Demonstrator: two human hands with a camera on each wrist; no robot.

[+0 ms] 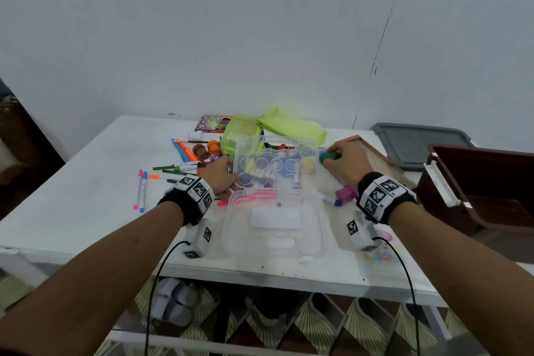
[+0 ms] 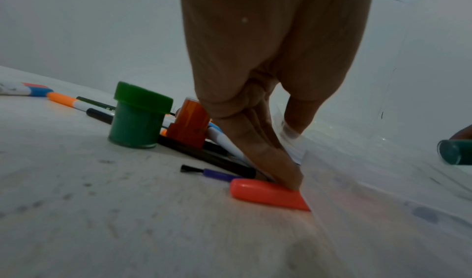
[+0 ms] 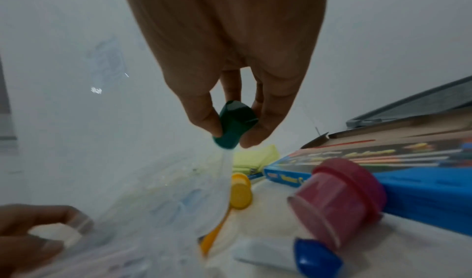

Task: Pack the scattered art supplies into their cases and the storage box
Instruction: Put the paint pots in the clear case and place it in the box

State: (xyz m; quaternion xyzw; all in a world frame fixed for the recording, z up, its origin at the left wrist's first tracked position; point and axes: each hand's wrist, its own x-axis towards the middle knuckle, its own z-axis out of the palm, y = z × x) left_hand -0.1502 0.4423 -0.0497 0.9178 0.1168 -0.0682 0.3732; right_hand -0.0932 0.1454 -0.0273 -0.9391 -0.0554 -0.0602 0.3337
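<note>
The white bench [image 1: 86, 196] stands pushed against a plain pale wall [image 1: 231, 23]. Its top is scuffed, with small dark specks along the near edge. A thin dark crack [image 1: 381, 35] runs slantwise down the wall to the right of the bench's far right corner. Left of the bench stands a dark brown piece of furniture [image 1: 26, 139], only partly in view. Beneath the bench, a lower white rail [image 1: 173, 341] crosses in front of a floor covering [image 1: 332, 324] patterned in cream fan shapes on a dark ground. Lighting is even and dim, casting soft shadows.
</note>
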